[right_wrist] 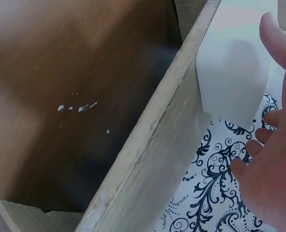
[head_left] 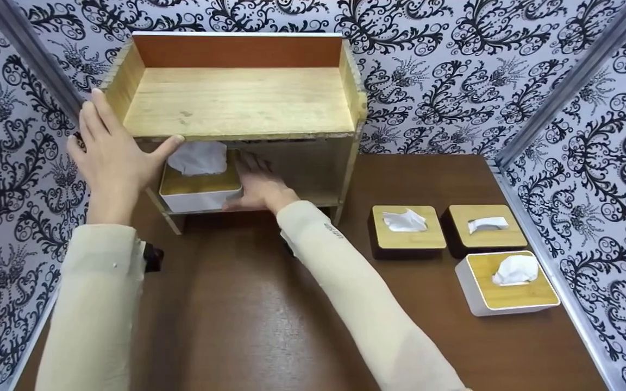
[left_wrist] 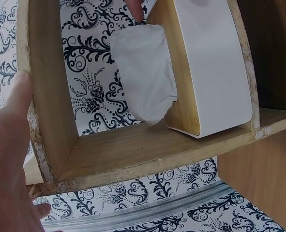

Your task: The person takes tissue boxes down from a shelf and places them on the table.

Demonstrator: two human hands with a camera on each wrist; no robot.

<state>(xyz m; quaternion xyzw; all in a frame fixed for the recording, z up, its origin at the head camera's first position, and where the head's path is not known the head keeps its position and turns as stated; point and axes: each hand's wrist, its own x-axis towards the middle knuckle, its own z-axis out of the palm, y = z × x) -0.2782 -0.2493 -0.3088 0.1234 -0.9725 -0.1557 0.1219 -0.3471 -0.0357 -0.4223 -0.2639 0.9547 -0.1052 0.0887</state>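
Observation:
A white tissue box (head_left: 199, 202) with a bamboo lid and a tuft of white tissue stands on the lower board of a wooden shelf (head_left: 237, 103), at its left end. My right hand (head_left: 261, 187) reaches into that level, fingers extended beside the box's right side; the right wrist view shows the hand (right_wrist: 271, 159) near the white box wall (right_wrist: 234, 63), and contact is hard to tell. Against the shelf's left side rests my left hand (head_left: 114, 155), fingers spread and straight, thumb on the upper board's front edge. In the left wrist view the tissue (left_wrist: 145, 72) hangs out below the upper board.
To the right on the brown table (head_left: 237, 304) stand two dark tissue boxes with bamboo lids, one left (head_left: 406, 239) and one right (head_left: 484, 239). A white tissue box (head_left: 508, 293) is in front of them. Patterned walls (head_left: 454, 70) enclose the table at the back and sides.

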